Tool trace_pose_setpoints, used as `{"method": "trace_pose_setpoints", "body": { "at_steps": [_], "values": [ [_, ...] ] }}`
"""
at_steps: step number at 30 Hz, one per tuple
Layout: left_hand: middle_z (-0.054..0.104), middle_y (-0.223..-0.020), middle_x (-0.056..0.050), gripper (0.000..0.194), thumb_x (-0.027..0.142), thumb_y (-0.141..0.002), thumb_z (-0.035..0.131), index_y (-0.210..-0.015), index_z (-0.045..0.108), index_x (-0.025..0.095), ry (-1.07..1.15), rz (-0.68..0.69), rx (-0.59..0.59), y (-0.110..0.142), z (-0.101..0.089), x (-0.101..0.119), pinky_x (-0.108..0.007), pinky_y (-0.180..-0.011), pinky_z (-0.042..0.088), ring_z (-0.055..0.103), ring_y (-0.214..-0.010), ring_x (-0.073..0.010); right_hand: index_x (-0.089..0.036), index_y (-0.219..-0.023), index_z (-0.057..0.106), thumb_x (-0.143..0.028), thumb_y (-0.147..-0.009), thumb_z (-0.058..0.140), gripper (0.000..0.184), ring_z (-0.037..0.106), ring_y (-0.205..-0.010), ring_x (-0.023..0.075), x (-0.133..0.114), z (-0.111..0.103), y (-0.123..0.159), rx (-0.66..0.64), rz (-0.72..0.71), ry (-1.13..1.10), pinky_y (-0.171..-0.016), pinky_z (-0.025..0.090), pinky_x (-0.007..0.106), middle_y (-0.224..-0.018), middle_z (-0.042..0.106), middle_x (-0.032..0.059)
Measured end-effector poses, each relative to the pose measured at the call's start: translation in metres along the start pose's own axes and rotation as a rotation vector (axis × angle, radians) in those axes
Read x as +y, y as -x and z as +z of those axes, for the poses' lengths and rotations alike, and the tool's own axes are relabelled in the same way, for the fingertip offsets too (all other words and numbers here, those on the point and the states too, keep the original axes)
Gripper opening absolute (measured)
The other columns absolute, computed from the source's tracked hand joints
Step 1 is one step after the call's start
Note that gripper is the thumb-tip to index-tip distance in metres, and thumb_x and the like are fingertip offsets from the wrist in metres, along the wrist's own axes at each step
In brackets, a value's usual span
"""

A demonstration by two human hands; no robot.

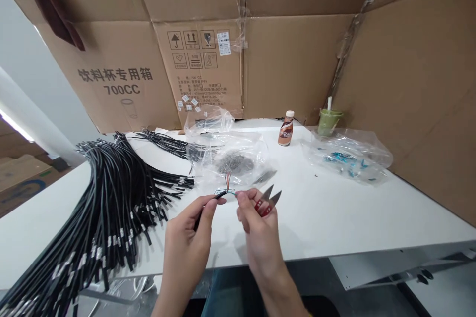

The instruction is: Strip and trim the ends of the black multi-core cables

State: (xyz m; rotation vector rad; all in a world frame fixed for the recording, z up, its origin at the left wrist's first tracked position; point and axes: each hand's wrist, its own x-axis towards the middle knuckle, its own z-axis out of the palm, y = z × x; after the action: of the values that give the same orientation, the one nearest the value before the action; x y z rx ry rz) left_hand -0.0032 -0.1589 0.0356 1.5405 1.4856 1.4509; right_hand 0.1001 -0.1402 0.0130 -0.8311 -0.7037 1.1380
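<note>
Forearms angled inward over a smooth white worktop (316, 225), a person pinches a slim black cable (221, 194) between left thumb and forefinger, the left hand (190, 228) closed around its sheath. The right hand (259, 220) grips red-handled scissors (274, 198) in its curled fingers, metal blades pointing away and parted, while thumb and forefinger close at the teal strands of the cable's fanned thin wires (228, 181). Just beyond lies a crinkled clear plastic bag (203, 168); to the left, rubbery black cables (107, 183) spill in a thick sheaf before creased brown cardboard (290, 64).
</note>
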Motion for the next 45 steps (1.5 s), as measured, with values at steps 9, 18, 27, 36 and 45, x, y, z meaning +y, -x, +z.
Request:
{"method": "trace_pose_setpoints", "body": {
  "at_steps": [9,18,27,36,45],
  "values": [
    [0.029,-0.039,0.008,0.035,0.049,-0.089,0.056,-0.085,0.069,0.017,0.21,-0.115,-0.136,0.019,-0.01,0.007,-0.021,-0.039,0.017,0.024,-0.035,-0.0064,-0.019,-0.077,0.066,-0.044,-0.077,0.075,0.026,0.016,-0.046,0.0057,-0.025,-0.006,0.012,-0.158,-0.046,-0.037,-0.043,0.017,0.023,-0.049,0.023,-0.0096],
    [0.03,-0.038,0.009,0.036,0.053,-0.085,0.062,-0.082,0.068,0.018,0.335,-0.184,-0.103,0.033,-0.015,0.014,-0.02,-0.038,0.015,0.024,-0.034,-0.0044,-0.025,-0.081,0.073,-0.036,-0.079,0.074,0.011,0.022,-0.046,0.0065,-0.036,-0.002,0.024,-0.257,-0.096,0.077,-0.042,0.02,0.023,-0.05,0.026,-0.008],
    [0.034,-0.04,0.007,0.029,0.046,-0.086,0.063,-0.081,0.072,0.019,0.34,-0.137,-0.037,0.039,-0.011,0.017,-0.019,-0.036,0.017,0.029,-0.034,-0.0038,-0.025,-0.083,0.072,-0.027,-0.085,0.069,0.004,0.025,-0.044,0.0051,-0.043,-0.003,0.029,-0.288,-0.176,0.073,-0.041,0.024,0.019,-0.048,0.028,-0.0088],
    [0.048,-0.045,0.007,0.012,0.035,-0.088,0.063,-0.088,0.073,0.028,0.296,0.128,0.023,0.038,-0.01,0.008,-0.016,-0.038,0.027,0.04,-0.037,-0.004,-0.028,-0.09,0.072,-0.023,-0.088,0.066,0.008,0.032,-0.042,0.0029,-0.047,-0.006,0.034,-0.418,-0.186,0.03,-0.038,0.025,0.017,-0.059,0.062,-0.0069],
    [0.033,-0.037,0.007,0.029,0.042,-0.088,0.058,-0.073,0.072,0.021,0.199,-0.093,0.058,0.045,-0.011,0.025,-0.021,-0.037,0.014,0.028,-0.032,-0.0043,-0.025,-0.079,0.067,-0.027,-0.085,0.069,0.007,0.026,-0.044,0.0049,-0.039,0.0,0.028,-0.327,-0.133,0.027,-0.042,0.024,0.018,-0.048,0.03,-0.0093]
  ]
}}
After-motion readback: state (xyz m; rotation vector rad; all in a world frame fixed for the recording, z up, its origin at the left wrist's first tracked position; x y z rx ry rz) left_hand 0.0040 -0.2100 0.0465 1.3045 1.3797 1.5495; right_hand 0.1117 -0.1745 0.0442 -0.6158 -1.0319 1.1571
